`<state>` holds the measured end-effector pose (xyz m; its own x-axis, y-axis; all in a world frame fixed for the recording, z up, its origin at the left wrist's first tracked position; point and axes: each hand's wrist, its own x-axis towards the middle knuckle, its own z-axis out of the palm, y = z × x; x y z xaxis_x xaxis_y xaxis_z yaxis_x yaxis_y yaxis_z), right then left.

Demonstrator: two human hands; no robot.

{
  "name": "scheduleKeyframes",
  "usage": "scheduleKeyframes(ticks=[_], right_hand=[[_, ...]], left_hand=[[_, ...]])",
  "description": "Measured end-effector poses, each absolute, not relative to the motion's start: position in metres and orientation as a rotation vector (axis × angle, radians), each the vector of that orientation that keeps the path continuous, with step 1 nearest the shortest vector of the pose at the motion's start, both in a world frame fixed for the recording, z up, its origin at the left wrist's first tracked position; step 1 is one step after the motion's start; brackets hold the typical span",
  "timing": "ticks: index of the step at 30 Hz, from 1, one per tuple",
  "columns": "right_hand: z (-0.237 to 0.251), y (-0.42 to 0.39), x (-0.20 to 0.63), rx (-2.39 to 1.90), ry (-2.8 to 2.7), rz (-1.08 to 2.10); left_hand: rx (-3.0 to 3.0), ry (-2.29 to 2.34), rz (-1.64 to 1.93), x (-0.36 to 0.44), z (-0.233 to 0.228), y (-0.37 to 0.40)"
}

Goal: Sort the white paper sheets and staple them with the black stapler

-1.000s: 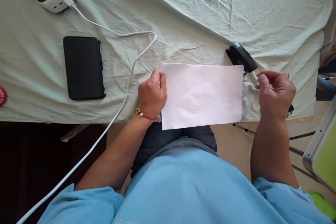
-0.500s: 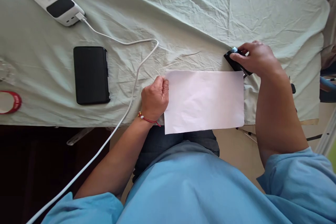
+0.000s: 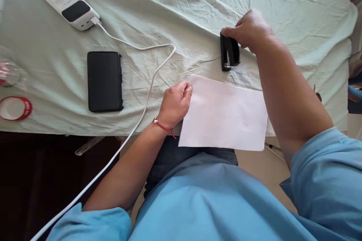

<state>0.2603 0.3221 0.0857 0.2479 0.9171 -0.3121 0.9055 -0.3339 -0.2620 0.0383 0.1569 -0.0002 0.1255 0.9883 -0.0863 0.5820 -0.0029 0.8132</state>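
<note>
A black stapler (image 3: 229, 51) is gripped by the right hand (image 3: 249, 30) on the desk (image 3: 296, 15), just beyond a white paper (image 3: 223, 115) pinned at its edge by the fisted left hand (image 3: 175, 103).

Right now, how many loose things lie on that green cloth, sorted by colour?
Black: 2, the stapler under the right hand and the phone.
White: 3, the paper sheet held by the left hand, the power strip and its cable.
Red: 1, the tape roll.
Total: 6.
</note>
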Motion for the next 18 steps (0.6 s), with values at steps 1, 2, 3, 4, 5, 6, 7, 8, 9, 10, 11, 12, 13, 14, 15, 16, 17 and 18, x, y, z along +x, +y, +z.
scheduleKeyframes(ticks=[1, 2, 3, 4, 5, 6, 7, 8, 9, 10, 11, 12, 13, 14, 15, 16, 17, 18], right_hand=[[0.084, 0.321, 0.253, -2.437, -1.794, 0.697], [0.082, 0.319, 0.246, -2.417, -1.803, 0.745], [0.080, 0.317, 0.239, -2.393, -1.818, 0.788], [0.076, 0.315, 0.233, -2.378, -1.829, 0.838], [0.073, 0.313, 0.228, -2.369, -1.832, 0.868], [0.070, 0.311, 0.225, -2.360, -1.831, 0.892], [0.067, 0.310, 0.222, -2.357, -1.823, 0.904], [0.065, 0.309, 0.220, -2.353, -1.814, 0.910], [0.062, 0.309, 0.219, -2.348, -1.807, 0.912], [0.061, 0.310, 0.218, -2.349, -1.801, 0.908], [0.059, 0.310, 0.217, -2.353, -1.798, 0.892], [0.058, 0.311, 0.216, -2.353, -1.804, 0.876], [0.057, 0.311, 0.216, -2.353, -1.813, 0.854], [0.055, 0.312, 0.215, -2.352, -1.821, 0.831], [0.054, 0.312, 0.213, -2.353, -1.825, 0.815], [0.053, 0.312, 0.212, -2.353, -1.825, 0.810], [0.052, 0.311, 0.212, -2.353, -1.821, 0.809], [0.051, 0.311, 0.211, -2.352, -1.816, 0.818]], left_hand=[[1.671, 1.537, 0.689, 0.042, 0.002, 0.158], [1.664, 1.534, 0.672, 0.045, 0.004, 0.160], [1.653, 1.536, 0.652, 0.048, 0.005, 0.163], [1.635, 1.543, 0.629, 0.051, 0.005, 0.165], [1.614, 1.552, 0.603, 0.054, 0.006, 0.168], [1.591, 1.562, 0.575, 0.056, 0.006, 0.171], [1.569, 1.573, 0.552, 0.057, 0.005, 0.174], [1.551, 1.582, 0.532, 0.058, 0.005, 0.176], [1.535, 1.589, 0.518, 0.058, 0.004, 0.178], [1.521, 1.594, 0.509, 0.058, 0.003, 0.180], [1.509, 1.592, 0.509, 0.058, 0.002, 0.181], [1.500, 1.585, 0.519, 0.058, 0.001, 0.182], [1.492, 1.574, 0.537, 0.057, 0.000, 0.181], [1.486, 1.560, 0.558, 0.057, -0.001, 0.181], [1.482, 1.549, 0.581, 0.057, -0.001, 0.180], [1.480, 1.542, 0.599, 0.056, -0.001, 0.179], [1.478, 1.540, 0.610, 0.056, -0.001, 0.178], [1.476, 1.544, 0.611, 0.056, 0.000, 0.177]])
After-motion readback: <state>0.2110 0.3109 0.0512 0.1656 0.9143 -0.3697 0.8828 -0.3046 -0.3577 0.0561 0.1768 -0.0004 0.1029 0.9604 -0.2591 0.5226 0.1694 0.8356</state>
